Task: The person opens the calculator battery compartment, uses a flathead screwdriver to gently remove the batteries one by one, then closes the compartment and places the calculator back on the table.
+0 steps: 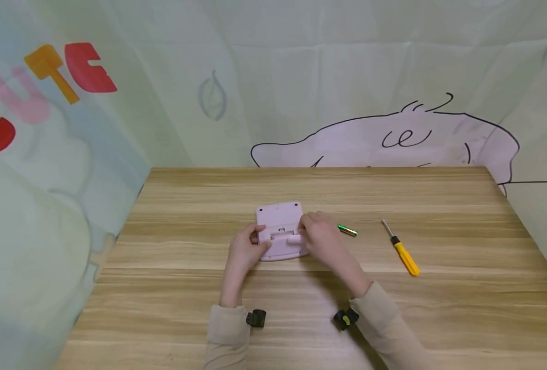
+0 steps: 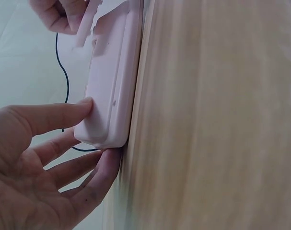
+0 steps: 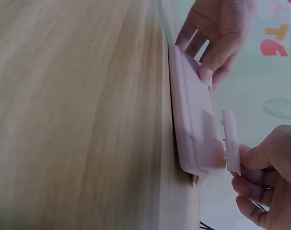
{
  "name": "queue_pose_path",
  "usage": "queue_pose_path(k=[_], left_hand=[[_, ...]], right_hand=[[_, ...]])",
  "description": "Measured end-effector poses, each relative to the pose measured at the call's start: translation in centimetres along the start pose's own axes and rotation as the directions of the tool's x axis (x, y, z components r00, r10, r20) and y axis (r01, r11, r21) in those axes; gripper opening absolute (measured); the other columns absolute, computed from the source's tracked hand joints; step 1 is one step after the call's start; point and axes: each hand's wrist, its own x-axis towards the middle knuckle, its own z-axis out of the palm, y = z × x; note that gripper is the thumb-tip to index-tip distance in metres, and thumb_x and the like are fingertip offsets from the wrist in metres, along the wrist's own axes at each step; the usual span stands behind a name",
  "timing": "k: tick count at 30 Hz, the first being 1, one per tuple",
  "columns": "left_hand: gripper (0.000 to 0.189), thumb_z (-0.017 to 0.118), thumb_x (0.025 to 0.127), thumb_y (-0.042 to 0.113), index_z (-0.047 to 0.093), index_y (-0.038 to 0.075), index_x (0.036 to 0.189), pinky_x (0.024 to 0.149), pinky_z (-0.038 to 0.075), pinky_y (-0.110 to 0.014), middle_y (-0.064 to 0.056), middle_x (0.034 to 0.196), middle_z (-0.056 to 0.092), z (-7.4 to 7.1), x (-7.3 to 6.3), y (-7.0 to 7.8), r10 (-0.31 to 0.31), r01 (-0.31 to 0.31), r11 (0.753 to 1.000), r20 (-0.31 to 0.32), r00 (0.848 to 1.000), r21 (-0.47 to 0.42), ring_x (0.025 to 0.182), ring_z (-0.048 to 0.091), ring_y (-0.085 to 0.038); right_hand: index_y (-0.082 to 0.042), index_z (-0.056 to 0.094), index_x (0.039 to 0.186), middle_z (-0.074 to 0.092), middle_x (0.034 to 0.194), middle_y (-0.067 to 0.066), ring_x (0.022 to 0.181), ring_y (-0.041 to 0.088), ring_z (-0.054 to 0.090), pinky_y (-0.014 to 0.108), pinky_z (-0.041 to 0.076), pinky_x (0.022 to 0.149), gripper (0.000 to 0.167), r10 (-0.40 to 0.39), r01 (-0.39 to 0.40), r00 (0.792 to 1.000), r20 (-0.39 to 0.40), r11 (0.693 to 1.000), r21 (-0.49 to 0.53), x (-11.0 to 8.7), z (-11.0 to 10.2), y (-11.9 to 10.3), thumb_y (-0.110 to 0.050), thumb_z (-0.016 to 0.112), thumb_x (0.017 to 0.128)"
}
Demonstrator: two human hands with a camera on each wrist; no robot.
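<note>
A pale pink calculator-like device (image 1: 279, 218) lies face down on the table, its battery compartment (image 1: 281, 235) exposed in the middle of the back. My left hand (image 1: 245, 249) grips its left edge, thumb on the back and fingers around the side, as the left wrist view also shows. Between thumb and fingertips, my right hand (image 1: 322, 234) pinches a small pink battery cover (image 3: 231, 142). The cover is held tilted just over the device's back, beside the compartment, its small tabs facing the device in the right wrist view. The compartment's inside is partly hidden by the cover.
A green battery (image 1: 347, 230) lies on the wooden table (image 1: 199, 205) just right of my right hand. Farther right is a screwdriver (image 1: 406, 259) with a yellow handle, its tip pointing away. A printed cloth (image 1: 273, 92) hangs behind the table.
</note>
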Motion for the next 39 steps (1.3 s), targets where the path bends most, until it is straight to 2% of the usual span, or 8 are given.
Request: queue_pose_path(k=[14,25,32,39], left_hand=[[0.041,0.073,0.079,0.012,0.065,0.009,0.119,0.078,0.053,-0.036,-0.019,0.111,0.067,0.1,0.1,-0.2,0.012,-0.012,1.000,-0.003,1.000,0.007,0.098,0.063,-0.027],[0.041,0.074,0.080,0.012,0.064,0.008,0.120,0.076,0.054,-0.034,-0.019,0.111,0.066,0.3,0.2,-0.3,0.016,-0.016,1.000,0.004,1.000,0.000,0.098,0.063,-0.028],[0.042,0.074,0.080,0.014,0.064,0.010,0.121,0.080,0.053,-0.036,-0.019,0.116,0.065,0.2,0.2,-0.2,0.000,0.000,1.000,0.004,1.000,0.006,0.102,0.062,-0.028],[0.041,0.073,0.080,0.012,0.064,0.008,0.119,0.080,0.054,-0.038,-0.021,0.118,0.065,0.2,0.1,-0.3,0.025,-0.025,1.000,-0.003,1.000,0.009,0.102,0.064,-0.030]], right_hand=[[-0.012,0.063,0.088,0.062,0.083,0.000,0.078,0.017,0.051,0.030,0.041,0.068,0.004,-0.059,0.060,0.998,0.025,0.997,-0.050,1.1,0.9,-0.7,-0.013,0.067,0.088],[-0.012,0.063,0.088,0.062,0.085,0.000,0.079,0.018,0.051,0.030,0.042,0.071,0.008,-0.086,0.092,0.995,0.055,0.989,-0.117,1.9,1.6,-1.1,-0.010,0.068,0.083],[-0.012,0.061,0.087,0.062,0.085,0.002,0.081,0.020,0.053,0.033,0.043,0.071,0.010,-0.096,0.102,0.994,0.047,0.985,-0.137,2.3,2.0,-1.4,-0.006,0.066,0.081],[-0.012,0.061,0.088,0.062,0.086,0.002,0.083,0.020,0.053,0.032,0.042,0.072,0.010,-0.099,0.106,0.994,0.055,0.983,-0.153,2.5,2.0,-1.5,-0.007,0.067,0.080]])
